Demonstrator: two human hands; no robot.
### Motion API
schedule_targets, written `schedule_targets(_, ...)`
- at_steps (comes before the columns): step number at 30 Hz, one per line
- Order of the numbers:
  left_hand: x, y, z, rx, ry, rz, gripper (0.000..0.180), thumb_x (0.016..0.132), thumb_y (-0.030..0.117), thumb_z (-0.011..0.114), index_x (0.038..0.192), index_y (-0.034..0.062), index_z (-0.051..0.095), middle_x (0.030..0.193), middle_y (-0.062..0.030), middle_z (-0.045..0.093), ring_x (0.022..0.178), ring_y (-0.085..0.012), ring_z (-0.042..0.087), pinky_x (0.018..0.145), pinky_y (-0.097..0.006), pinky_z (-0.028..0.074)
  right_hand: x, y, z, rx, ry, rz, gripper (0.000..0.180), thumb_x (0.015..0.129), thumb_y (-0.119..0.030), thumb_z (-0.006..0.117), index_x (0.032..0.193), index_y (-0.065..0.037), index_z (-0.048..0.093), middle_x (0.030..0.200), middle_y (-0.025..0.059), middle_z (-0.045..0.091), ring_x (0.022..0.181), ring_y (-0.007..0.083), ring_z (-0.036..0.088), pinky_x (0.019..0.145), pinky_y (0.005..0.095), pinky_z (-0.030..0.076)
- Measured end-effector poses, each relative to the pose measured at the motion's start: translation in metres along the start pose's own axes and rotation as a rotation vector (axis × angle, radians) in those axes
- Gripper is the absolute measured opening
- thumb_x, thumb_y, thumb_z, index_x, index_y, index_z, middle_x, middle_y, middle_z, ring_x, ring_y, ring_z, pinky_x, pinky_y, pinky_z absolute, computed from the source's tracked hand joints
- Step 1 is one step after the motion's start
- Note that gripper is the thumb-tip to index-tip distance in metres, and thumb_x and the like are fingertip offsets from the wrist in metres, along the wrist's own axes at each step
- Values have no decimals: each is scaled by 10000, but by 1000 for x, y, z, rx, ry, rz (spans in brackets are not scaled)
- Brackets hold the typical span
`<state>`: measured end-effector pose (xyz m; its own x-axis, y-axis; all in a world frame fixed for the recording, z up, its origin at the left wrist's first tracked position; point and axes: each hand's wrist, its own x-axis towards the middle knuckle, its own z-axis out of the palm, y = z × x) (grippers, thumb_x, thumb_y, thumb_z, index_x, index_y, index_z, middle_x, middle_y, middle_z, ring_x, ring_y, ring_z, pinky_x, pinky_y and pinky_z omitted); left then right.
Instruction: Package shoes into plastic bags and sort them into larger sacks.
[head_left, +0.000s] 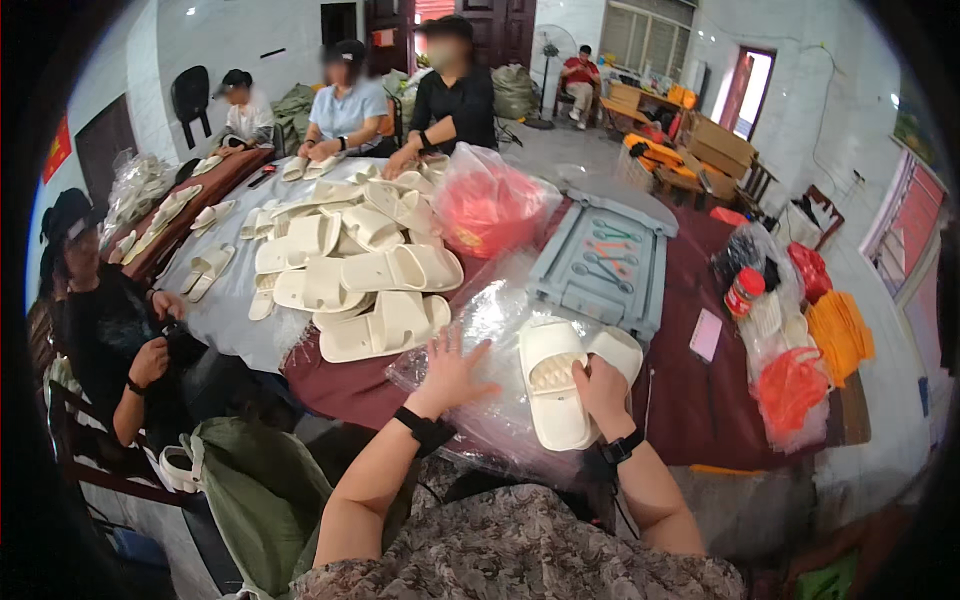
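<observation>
Whitewashed walls and a grey floor are seen behind a long surface [690,400] covered in dark red cloth, around which several other people are seated. At the left, a heap of cream slippers [350,265] is piled on a pale sheet. Nearer the wearer, the left hand [450,370] is spread flat, fingers splayed, on a sheet of clear plastic [470,320], with nothing gripped. Just to its right, a cream slipper [553,385] is laid on the same plastic, its long axis running near to far and tilted slightly left at the far end. Its near right edge is pinched by the right hand [600,392]. A second slipper [615,352] is tucked just behind. Further right, a grey tray [600,265], a pink card [706,334] and orange bags [790,385] are seen.
</observation>
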<state>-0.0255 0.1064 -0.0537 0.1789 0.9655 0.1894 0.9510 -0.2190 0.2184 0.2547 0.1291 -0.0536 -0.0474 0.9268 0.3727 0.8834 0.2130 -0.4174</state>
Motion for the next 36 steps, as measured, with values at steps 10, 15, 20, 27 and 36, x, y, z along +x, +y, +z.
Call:
schedule_targets(10, -6, -4, 16, -55, -64, 13, 889, 710, 683, 621, 1429, 223, 375, 1454, -354, 200, 1363, -515, 155, 1077, -609, 155, -28, 10, -72, 427, -309, -48, 323, 813, -320, 679, 891, -7, 665, 740, 118, 653, 683, 215, 635, 631, 320, 484)
schedule_targets(15, -1, 2, 5, -38, -52, 32, 881, 659, 689, 645, 1385, 233, 445, 1378, -301, 354, 1283, -487, 303, 1021, -604, 249, 28, 95, -73, 397, 224, 63, 302, 818, -223, 681, 1048, -34, 632, 878, 142, 642, 760, 219, 618, 657, 330, 485)
schedule_targets(20, 4, 5, 1, -41, -90, -5, 899, 591, 677, 717, 1346, 252, 477, 1351, -257, 390, 1262, -467, 326, 993, -611, 276, 89, 147, -44, 486, -23, 448, 563, 730, -389, 744, 1060, 44, 602, 947, 190, 655, 845, 247, 637, 727, 338, 491)
schedule_targets(27, -11, 22, 18, 27, 32, 1, 916, 579, 702, 697, 1333, 219, 504, 1309, -278, 408, 1192, -467, 370, 959, -582, 306, 101, 149, -26, 323, 60, 333, 435, 721, -376, 735, 932, 1, 684, 906, 200, 670, 835, 339, 645, 743, 415, 485)
schedule_targets(36, -11, 85, 32, -23, 159, -37, 897, 618, 694, 678, 1320, 164, 504, 1278, -293, 404, 1167, -462, 376, 924, -575, 317, 116, 195, -30, 299, 134, 334, 424, 768, -379, 684, 959, 0, 691, 888, 214, 675, 869, 366, 639, 766, 426, 482)
